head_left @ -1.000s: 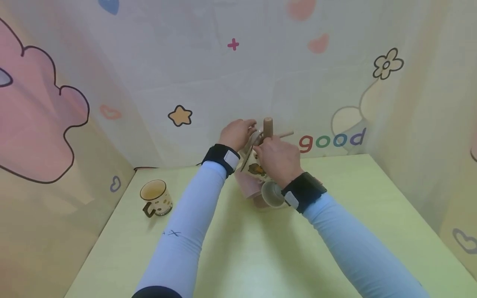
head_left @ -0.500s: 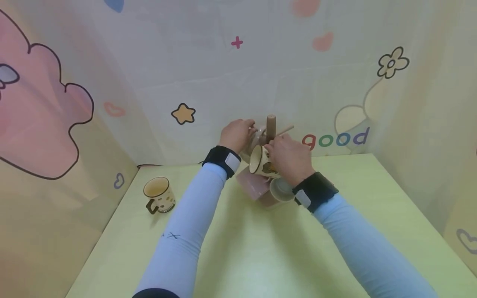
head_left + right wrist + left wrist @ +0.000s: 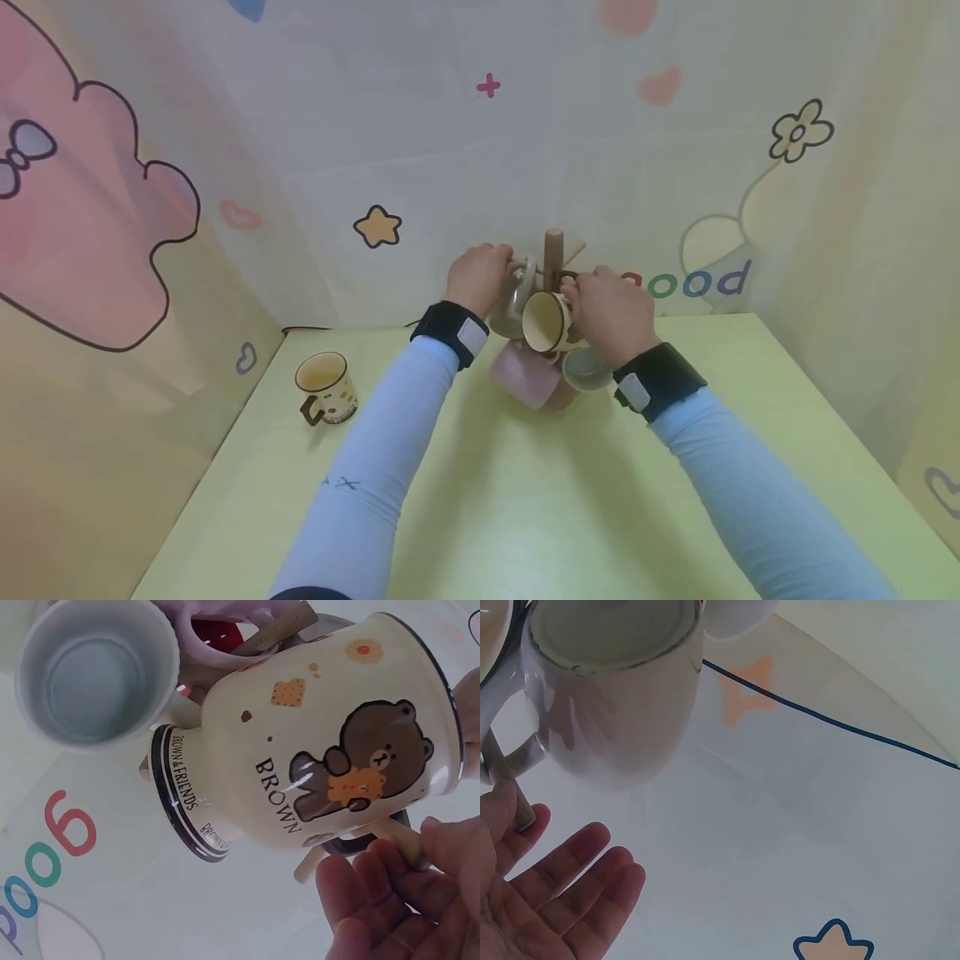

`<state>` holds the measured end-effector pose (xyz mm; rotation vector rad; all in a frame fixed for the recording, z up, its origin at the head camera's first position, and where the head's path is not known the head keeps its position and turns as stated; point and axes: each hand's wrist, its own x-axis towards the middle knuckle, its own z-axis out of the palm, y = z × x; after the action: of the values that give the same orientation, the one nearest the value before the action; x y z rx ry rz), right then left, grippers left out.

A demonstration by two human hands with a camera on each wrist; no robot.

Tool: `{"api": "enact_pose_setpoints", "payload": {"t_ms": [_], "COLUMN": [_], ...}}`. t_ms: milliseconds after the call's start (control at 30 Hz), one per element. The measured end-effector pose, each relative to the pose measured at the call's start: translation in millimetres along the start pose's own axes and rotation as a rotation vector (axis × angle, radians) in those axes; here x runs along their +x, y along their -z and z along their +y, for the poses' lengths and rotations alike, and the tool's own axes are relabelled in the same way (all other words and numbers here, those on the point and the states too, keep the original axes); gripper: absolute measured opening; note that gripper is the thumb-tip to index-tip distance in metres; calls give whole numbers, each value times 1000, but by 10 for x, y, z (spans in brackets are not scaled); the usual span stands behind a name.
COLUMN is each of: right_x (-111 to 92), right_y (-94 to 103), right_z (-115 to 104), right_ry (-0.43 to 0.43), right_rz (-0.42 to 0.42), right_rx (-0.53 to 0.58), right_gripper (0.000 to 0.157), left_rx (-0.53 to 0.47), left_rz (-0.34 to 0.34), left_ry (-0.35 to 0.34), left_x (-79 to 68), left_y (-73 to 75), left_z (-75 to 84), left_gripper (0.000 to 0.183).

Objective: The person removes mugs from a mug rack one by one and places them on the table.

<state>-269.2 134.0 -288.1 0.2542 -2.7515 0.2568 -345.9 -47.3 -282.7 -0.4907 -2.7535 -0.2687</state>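
The bear-print mug (image 3: 322, 735) hangs tilted at the near side of an upright wooden post (image 3: 553, 258), its handle beside a peg (image 3: 403, 844) pinched by the right hand (image 3: 611, 312). Farther left, the left hand (image 3: 478, 279) pinches a second peg (image 3: 510, 795) near a white mug (image 3: 615, 712), its remaining fingers extended. Below hang pink (image 3: 527, 375) and pale (image 3: 588, 371) mugs; a spotted mug (image 3: 327, 387) stands left on the table (image 3: 487, 533).

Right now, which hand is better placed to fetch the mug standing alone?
Probably the left hand, though it pinches a wooden peg: the standing mug is to its left, nearer it. The right hand is farther away, at the bear mug.
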Motion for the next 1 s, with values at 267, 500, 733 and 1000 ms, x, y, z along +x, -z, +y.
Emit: {"api": "enact_pose_setpoints", "payload": {"t_ms": [267,500,733,1000], "right_x": [15,47,83,119], "right_y": [5,-9,-3,-1], "right_z": [69,115,146,177], "right_ry": [-3,-12,-31,-28], "right_rz": [10,11,-34,-6], "right_rx": [18,25,49,51], "right_gripper": [38,39,37,37], "left_rx": [24,47,55,51], "left_rz": [-8,-1,5,17], "left_ry": [-5,-12,-18,-24], "left_x": [-35,-83,-123,-152], "left_y": [-3,-14,-18,-10], "left_z": [13,4,7,7], "left_gripper": [31,27,26,25]}}
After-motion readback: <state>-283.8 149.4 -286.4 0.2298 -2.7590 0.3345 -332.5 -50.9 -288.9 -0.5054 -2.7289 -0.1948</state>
